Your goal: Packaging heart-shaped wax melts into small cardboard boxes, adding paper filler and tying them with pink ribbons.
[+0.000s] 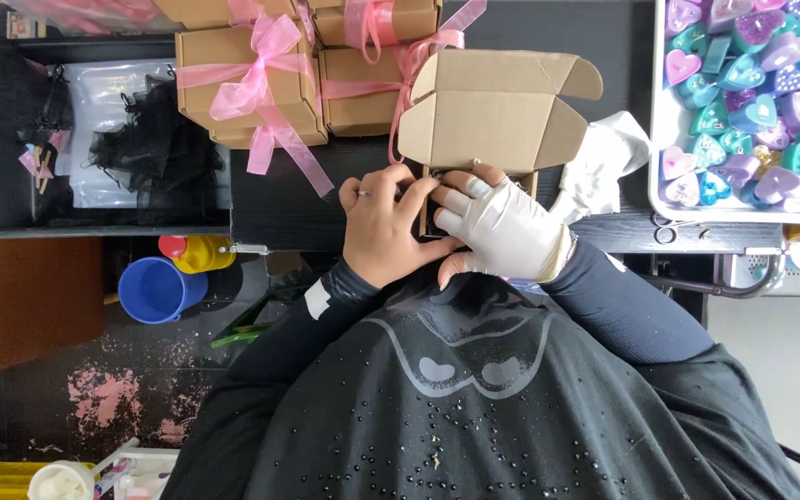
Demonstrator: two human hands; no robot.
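Note:
An open brown cardboard box (pixel 488 116) stands on the black table (pixel 280 199) in front of me, its lid flaps raised. My bare left hand (pixel 383 227), with a ring on one finger, presses into the box's front opening. My right hand (pixel 504 227), in a white glove, does the same beside it, fingers curled on something dark inside. What lies in the box is hidden by both hands.
Several closed brown boxes tied with pink ribbon (pixel 252 83) sit at the back. A white tray (pixel 659 176) of heart-shaped coloured candles is at right, a white glove (pixel 604 157) beside it. A black bin (pixel 11 218) with black mesh bags is left; a blue cup (pixel 155 289) below.

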